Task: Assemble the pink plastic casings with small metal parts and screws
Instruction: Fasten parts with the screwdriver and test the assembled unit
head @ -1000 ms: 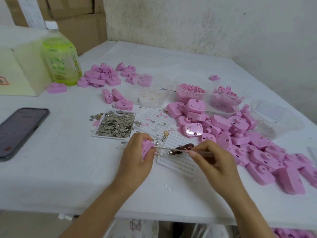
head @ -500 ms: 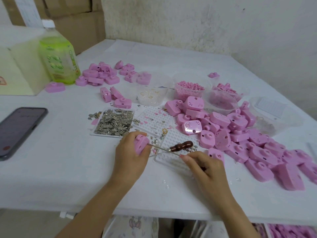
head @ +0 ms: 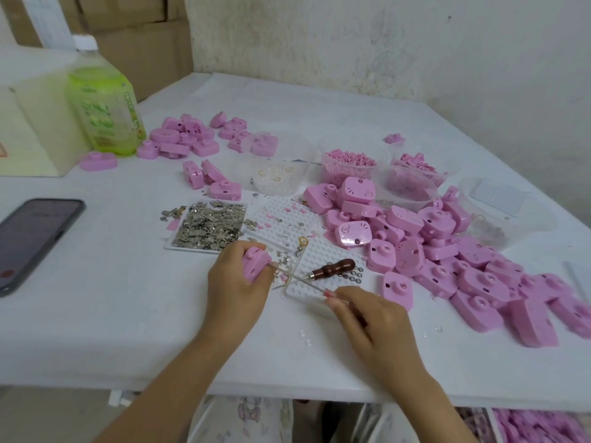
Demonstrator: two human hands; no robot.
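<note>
Drawn back toward the near edge of the desk (head: 96,314) since a second ago, the right hand (head: 374,327) now leaves the wooden-handled awl (head: 332,269) uncovered. Its grip pinches a thin metal rod (head: 315,286) whose tip meets the pink casing (head: 256,265). That smooth, rounded plastic casing is held just above the desk's front middle, clamped in the curled grip of the left hand (head: 236,292). Close by lie a white studded tray (head: 323,257), a flat tray (head: 172,246) heaped with small grey metal parts (head: 208,227), and a loose pile of glossy casings (head: 447,251). Behind, a clear tub (head: 348,174) holds pink pellets and a clear bowl (head: 278,180) holds rings.
</note>
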